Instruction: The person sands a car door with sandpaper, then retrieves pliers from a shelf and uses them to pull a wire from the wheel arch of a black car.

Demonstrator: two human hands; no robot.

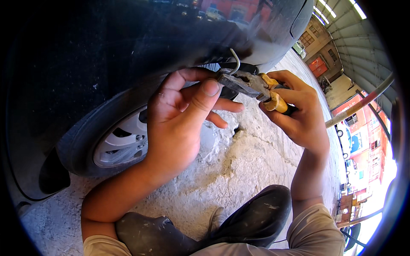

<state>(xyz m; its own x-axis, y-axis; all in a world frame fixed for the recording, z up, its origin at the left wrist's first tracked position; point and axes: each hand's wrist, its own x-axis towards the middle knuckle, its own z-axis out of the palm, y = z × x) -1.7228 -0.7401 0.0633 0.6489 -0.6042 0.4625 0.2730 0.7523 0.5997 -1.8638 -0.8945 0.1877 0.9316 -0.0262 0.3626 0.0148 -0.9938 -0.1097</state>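
Note:
My right hand (301, 106) is closed round the yellow-and-black handles of a pair of pliers (245, 83), whose dark metal jaws point left. At the jaw tips, a thin pale wire (237, 64) stands up with a bent upper end. My left hand (183, 106) pinches with thumb and forefinger right beside those tips, where the wire's lower end runs in. The fingertips partly hide that end. Its other fingers stretch out below the jaws. Just beyond both hands is the lower edge of a dark car bumper (256, 47).
The car's dark body fills the upper left, with a wheel (124, 145) in its arch behind my left forearm. Rough pale concrete (239, 166) lies beneath, with my bent legs (256, 217) low in view. A slanting pole (363, 102) and parked cars stand off to the right.

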